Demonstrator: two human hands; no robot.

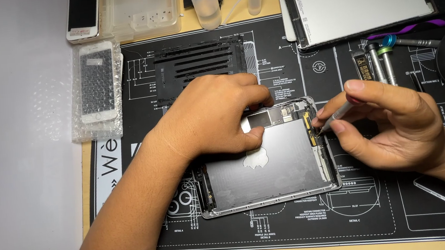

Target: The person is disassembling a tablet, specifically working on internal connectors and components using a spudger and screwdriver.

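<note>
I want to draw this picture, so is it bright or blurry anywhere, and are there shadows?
Head view: even, bright light from above; the white surface on the left looks washed out; soft glare shines on the bubble wrap and on the opened tablet shell; a faint shadow sits under the left hand; the right hand and its thin tool look sharp, nothing badly blurred.

Two bare hands and forearms are seen from above — the left hand [216, 117] on a long forearm, the right hand [389, 126]. No sleeves, gloves, rings or watch are worn — fingernails are trimmed short.
</note>
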